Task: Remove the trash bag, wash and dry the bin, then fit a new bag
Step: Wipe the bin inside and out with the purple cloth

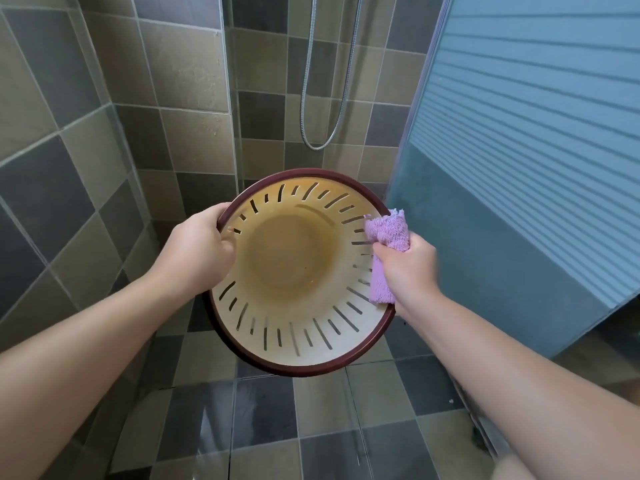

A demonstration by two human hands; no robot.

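Fingers of the left hand (204, 244) curl over the bin (298, 327) rim, the thumb lying along the dark red edge and the fingertips hooked inside against the cream wall, so this hand grips the bin and holds it up off the floor (322, 427). Across the opening, the fingers of the right hand (407, 268) are clenched round a folded purple cloth (388, 237), which sticks out above the knuckles and hangs down below the heel of the hand; the cloth presses against the inner wall just under the rim on that side. Between the two sets of fingers the bin's mouth faces the camera, tilted, showing a yellowish stained bottom and a ring of narrow slots through the wall. No bag lines the bin. Beyond the fingertips, a tiled wall (104, 98) in grey and tan squares rises, with a metal shower hose (323, 98) looping down it. Out past the right hand stands a blue frosted door (519, 150) with horizontal stripes. Below both wrists the tiled floor looks wet and shiny, and a drain (479, 434) sits near the right forearm.
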